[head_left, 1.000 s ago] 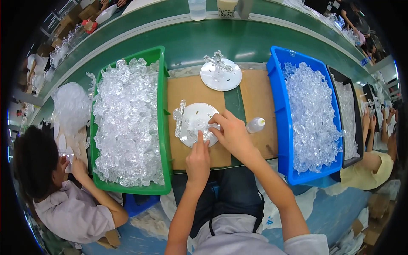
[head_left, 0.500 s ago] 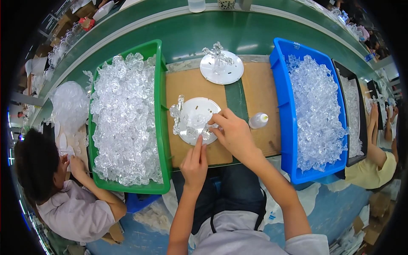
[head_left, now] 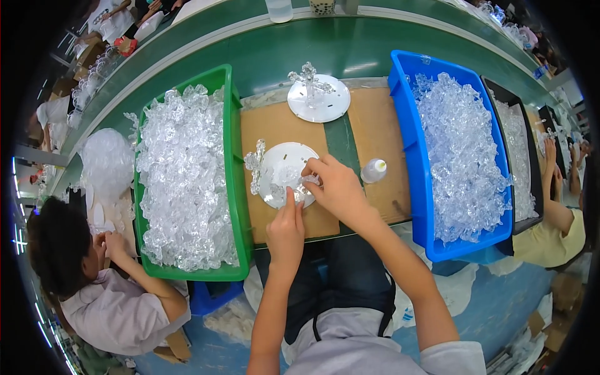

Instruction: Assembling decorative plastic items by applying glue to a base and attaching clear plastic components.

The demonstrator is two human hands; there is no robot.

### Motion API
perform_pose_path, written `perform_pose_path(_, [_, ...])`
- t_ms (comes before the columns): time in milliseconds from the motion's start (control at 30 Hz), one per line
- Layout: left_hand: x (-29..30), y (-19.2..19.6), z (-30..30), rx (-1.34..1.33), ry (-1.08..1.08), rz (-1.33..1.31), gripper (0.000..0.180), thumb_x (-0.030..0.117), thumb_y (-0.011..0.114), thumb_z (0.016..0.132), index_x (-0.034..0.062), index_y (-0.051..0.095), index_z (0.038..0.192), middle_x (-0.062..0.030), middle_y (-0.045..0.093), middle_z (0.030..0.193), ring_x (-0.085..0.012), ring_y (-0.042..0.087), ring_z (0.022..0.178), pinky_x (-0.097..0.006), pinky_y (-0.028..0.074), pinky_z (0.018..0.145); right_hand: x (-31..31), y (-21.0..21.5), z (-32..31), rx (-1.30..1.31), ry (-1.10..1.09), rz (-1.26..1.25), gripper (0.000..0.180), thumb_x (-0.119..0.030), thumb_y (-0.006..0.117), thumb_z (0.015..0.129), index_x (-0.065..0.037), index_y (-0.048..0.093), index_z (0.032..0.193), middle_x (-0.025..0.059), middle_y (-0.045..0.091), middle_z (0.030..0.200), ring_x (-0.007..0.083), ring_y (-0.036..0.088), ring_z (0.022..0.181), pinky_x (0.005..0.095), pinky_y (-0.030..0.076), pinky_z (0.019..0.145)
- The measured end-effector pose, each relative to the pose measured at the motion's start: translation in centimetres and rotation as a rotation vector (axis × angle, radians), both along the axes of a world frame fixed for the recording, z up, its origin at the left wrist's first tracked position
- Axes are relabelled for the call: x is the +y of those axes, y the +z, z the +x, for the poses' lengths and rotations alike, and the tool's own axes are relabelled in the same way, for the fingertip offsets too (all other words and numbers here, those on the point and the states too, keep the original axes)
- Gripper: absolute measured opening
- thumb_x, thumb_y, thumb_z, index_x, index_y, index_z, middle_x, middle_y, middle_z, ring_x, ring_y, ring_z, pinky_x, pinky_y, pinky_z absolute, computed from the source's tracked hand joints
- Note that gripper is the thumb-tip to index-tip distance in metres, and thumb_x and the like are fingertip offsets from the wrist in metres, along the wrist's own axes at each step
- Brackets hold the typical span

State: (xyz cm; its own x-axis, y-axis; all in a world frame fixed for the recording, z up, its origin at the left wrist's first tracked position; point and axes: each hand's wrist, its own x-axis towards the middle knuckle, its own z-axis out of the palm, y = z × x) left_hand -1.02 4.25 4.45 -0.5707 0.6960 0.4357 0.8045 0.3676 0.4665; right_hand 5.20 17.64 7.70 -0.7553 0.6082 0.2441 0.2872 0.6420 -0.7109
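Observation:
A round white disc (head_left: 270, 164) lies on the brown board before me, with clear plastic pieces on its near half. My right hand (head_left: 340, 190) reaches over its right side, fingertips pinched on a clear plastic piece (head_left: 310, 179). From the near edge, my left hand (head_left: 285, 232) touches the disc; its index finger is stretched out to the clear pieces, with another fingertip beside it. A clear branched plastic part (head_left: 255, 165) stands up at the disc's left rim. Beyond it rests a second white disc (head_left: 336, 103) bearing a clear upright part (head_left: 310, 84).
A green bin (head_left: 234, 169) heaped with clear plastic pieces stands at left, a blue bin (head_left: 417, 169) of similar pieces at right, a black tray (head_left: 524, 219) beyond. A small white bottle (head_left: 374, 170) stands right of my hand. A co-worker (head_left: 119, 306) sits at left.
My whole view has shifted slightly. My right fingertips have drawn up a little from the disc with the clear piece in them; my left index finger has slid slightly farther over the disc.

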Motion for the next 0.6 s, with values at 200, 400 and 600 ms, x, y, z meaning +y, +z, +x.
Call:
perform_pose_path(200, [-0.1,-0.3,-0.1,0.024,0.011,-0.116,0.037,0.012,0.06,0.086,-0.0032,0.055,0.119,-0.014,0.059,0.064,-0.0296,0.058,0.053,-0.039,0.044,0.046,-1.9,-0.2,2.4,0.2,-0.045,-0.058,0.024,-0.007,0.068,0.076,-0.007,0.059,0.098,0.0083,0.057,0.09,0.021,0.059,0.07,0.033,0.047,0.063])
perform_pose_path(400, [-0.5,0.1,0.0,-0.025,0.014,-0.085,0.039,0.011,0.06,0.086,-0.0018,0.054,0.122,-0.0146,0.058,0.062,-0.0295,0.057,0.049,-0.038,0.043,0.045,-2.0,-0.8,6.9,0.334,-0.587,-0.007,0.052,-0.005,0.074,0.073,-0.001,0.046,0.117,0.013,0.052,0.11,0.0224,0.056,0.096,0.0331,0.046,0.079])
perform_pose_path(600, [-0.1,-0.7,-0.1,-0.068,0.02,-0.038,0.037,0.011,0.061,0.086,0.0,0.056,0.121,-0.0163,0.055,0.058,-0.0298,0.055,0.047,-0.038,0.04,0.044,1.0,-1.3,6.8,0.199,-0.331,0.045,0.04,-0.014,0.077,0.07,-0.005,0.059,0.106,0.0097,0.061,0.093,0.0261,0.061,0.087,0.0347,0.048,0.075])
